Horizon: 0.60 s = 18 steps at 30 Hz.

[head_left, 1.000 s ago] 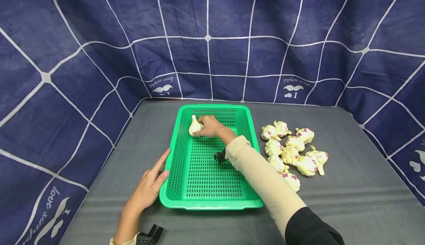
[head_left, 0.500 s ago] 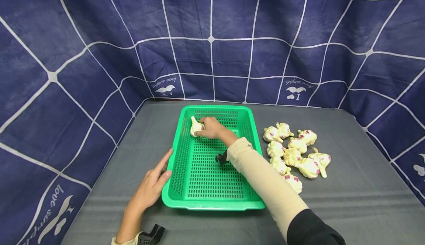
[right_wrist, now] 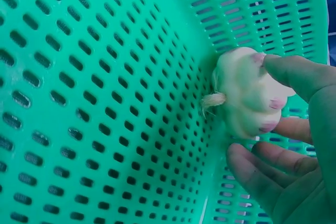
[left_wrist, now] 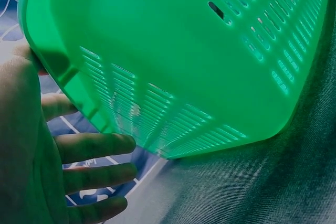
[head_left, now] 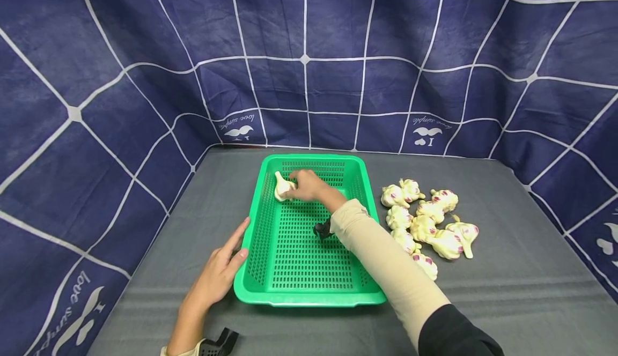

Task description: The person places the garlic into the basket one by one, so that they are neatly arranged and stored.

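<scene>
In the head view my right hand [head_left: 309, 185] reaches into the far left part of a green plastic basket [head_left: 311, 298]. Its thumb and fingers hold a cream garlic bulb [head_left: 282, 188], stem pointing up and away. The right wrist view shows the thumb on the purple-marked garlic bulb [right_wrist: 244, 93], fingers on its other side, close to where the basket's floor meets its wall. My left hand [head_left: 219, 270] rests against the basket's left rim, fingers extended. In the left wrist view, the thumb of my left hand [left_wrist: 31, 145] is at the rim and the other fingers are spread beside the slotted wall.
A cluster of several garlic bulbs [head_left: 425, 227] lies on the grey cloth [head_left: 521, 270] to the right of the basket. Blue grid-patterned curtain [head_left: 338, 82] encloses the back and sides. My right forearm crosses over the basket's right rim.
The garlic bulb's stem has tipped slightly leftward toward the basket's wall. Both hands keep nearly the same places, and the head view has shifted a little.
</scene>
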{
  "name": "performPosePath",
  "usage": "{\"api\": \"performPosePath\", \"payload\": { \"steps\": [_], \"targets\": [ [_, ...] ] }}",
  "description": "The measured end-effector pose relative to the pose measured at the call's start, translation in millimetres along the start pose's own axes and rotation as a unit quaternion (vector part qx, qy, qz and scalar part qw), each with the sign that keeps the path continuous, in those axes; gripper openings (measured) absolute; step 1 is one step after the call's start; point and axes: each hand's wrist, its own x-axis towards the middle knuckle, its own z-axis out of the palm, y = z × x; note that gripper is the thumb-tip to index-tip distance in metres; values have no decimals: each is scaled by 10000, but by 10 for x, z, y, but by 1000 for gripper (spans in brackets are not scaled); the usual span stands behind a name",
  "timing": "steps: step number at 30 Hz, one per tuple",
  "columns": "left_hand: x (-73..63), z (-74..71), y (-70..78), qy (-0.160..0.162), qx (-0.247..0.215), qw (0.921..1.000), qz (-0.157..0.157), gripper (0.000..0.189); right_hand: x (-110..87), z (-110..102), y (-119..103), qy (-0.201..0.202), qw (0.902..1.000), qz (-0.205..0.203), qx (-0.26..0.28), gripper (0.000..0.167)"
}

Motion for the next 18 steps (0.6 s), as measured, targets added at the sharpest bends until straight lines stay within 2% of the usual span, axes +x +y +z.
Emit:
{"api": "performPosePath", "payload": {
  "steps": [4,8,15,18],
  "targets": [
    [-1,6,7,-13,-43,10000,-20,59,-19,-43,25,22,10000,-3,-76,68],
    [-1,14,3,-9,-56,10000,32,59,-54,-94,50,37,9999,75,-124,64],
    [-25,1,-17,43,4,10000,-2,60,-126,-185,46,92,9996,-275,16,58],
    [-14,9,-14,30,42,10000,-1,59,-178,-233,52,149,9995,-270,70,60]
  ]
}}
